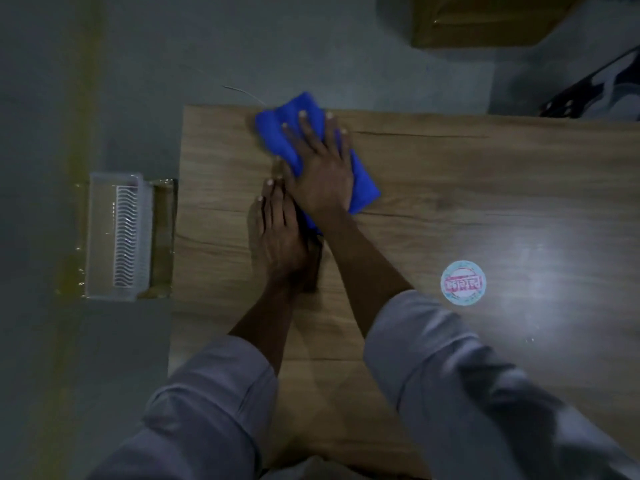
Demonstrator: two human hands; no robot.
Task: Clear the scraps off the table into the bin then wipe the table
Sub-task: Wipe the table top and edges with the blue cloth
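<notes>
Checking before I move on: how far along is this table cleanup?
Scraps look cleared: no loose bits show on the light wooden table, and the clear plastic bin sits off its left edge. Wiping is in hand: the right hand presses the folded blue cloth flat near the far left corner, the left hand flat beside it. Probably left: the rest of the top, around the round white sticker.

I see 1 round pale sticker (463,282), red print, lying flat at right; grey floor (242,46) with blurred yellow stripe (83,116) down left; thin grey wire (239,90) on floor; brown wooden box (485,22) top right; black-and-white object (602,91) near it, can't identify.
</notes>
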